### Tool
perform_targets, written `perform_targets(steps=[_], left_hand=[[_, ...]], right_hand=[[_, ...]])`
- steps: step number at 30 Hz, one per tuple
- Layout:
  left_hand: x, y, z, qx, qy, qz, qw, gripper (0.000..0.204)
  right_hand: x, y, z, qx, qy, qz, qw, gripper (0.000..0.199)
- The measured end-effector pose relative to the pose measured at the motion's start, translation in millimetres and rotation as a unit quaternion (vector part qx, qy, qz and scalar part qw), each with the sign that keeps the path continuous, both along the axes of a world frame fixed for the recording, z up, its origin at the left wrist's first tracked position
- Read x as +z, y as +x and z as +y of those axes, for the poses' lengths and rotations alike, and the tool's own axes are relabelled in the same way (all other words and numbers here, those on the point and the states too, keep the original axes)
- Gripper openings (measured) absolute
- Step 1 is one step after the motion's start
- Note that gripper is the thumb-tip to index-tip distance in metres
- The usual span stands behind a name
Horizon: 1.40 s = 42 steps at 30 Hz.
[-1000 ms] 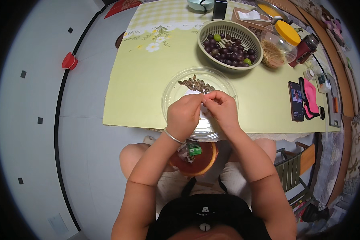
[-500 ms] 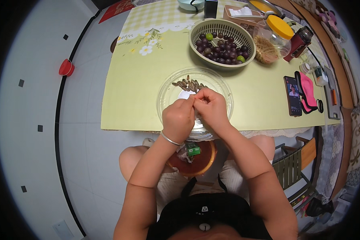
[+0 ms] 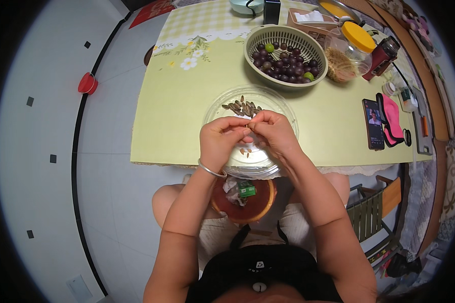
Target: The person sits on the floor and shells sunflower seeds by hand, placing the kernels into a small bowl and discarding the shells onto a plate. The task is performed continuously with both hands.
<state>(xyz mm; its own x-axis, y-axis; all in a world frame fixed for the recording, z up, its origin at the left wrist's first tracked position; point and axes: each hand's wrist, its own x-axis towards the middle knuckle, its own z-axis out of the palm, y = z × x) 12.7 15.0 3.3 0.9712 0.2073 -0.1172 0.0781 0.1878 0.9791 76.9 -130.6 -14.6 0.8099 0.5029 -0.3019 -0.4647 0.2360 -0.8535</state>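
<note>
Over a clear round plastic tray, my left hand and my right hand meet fingertip to fingertip. Both pinch one small brownish sunflower seed, mostly covered by the fingers. A pile of striped sunflower seeds lies in the far part of the tray, just beyond my fingers. Nearer to me, below the fingertips, a few shelled kernels rest in the tray.
Beyond the tray stands a colander of grapes. To its right are a yellow-lidded jar and a dark red bottle. A phone lies beside a pink-and-black pouch. Between my legs sits a bin with scraps.
My left hand has turned and its fingers have opened out from a tighter fist, showing the kernels below. The view has shifted slightly, and both hands still meet over the tray.
</note>
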Motion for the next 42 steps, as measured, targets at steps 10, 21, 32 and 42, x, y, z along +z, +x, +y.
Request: perform_targets(steps=[10, 21, 32, 42], left_hand=[[-7, 1, 4, 0.029, 0.043, -0.062, 0.997, 0.013], [2, -7, -5, -0.031, 0.084, -0.077, 0.993, 0.008], [7, -5, 19, -0.199, 0.373, 0.033, 0.906, 0.005], [-4, 0, 9, -0.059, 0.430, -0.050, 0.899, 0.011]], right_hand=[[-10, -1, 9, -0.014, 0.113, 0.076, 0.991, 0.006], [-31, 12, 4, 0.041, 0.223, 0.193, 0.955, 0.017], [4, 29, -25, -0.049, -0.036, -0.052, 0.997, 0.007], [-7, 16, -17, 0.027, -0.461, -0.382, 0.801, 0.011]])
